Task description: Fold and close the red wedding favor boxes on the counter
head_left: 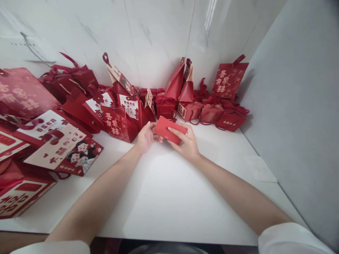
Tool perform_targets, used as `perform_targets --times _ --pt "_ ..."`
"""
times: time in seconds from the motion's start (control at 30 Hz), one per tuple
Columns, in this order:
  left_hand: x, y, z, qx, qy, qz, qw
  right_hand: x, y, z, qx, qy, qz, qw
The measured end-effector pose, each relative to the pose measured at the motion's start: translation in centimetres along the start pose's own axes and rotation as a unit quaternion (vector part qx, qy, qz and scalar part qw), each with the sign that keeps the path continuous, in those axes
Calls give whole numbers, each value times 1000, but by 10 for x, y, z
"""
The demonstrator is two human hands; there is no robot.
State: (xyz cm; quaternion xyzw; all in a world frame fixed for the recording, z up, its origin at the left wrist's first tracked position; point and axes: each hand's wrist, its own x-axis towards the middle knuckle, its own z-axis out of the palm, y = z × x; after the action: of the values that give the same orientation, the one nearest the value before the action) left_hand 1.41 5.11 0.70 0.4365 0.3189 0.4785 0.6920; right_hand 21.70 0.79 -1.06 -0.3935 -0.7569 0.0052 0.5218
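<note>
A flat, red, box-like paper piece (163,129) with small light print is held above the white table. My right hand (186,141) grips its right part, thumb lying across the top face and fingers around the edge. My left hand (146,137) is at its left end, palm turned inward, fingers curved and apart. The left fingertips are close to the edge; whether they touch it I cannot tell. Just behind the left hand stands a red gift bag (116,123) with light lettering.
Red ribboned gift boxes (189,111) line the marbled wall, with handled bags such as one red bag (230,80) on top. More bags and boxes crowd the left, including a cream bag with a cartoon couple (63,148). A grey panel (299,116) bounds the white table (159,201) on the right.
</note>
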Motion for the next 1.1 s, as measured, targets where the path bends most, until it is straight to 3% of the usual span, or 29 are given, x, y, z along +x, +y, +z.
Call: perform_targets --times 0.6,0.83,1.1 --pt "-1 0 -1 -19 -18 -17 1000 -1 1 -2 3 23 -16 1000" --pt "-1 0 -4 -30 -36 -21 999 -1 1 0 13 26 17 999" --pt "-2 1 -2 -20 -24 -21 999 1 0 -1 24 37 10 999"
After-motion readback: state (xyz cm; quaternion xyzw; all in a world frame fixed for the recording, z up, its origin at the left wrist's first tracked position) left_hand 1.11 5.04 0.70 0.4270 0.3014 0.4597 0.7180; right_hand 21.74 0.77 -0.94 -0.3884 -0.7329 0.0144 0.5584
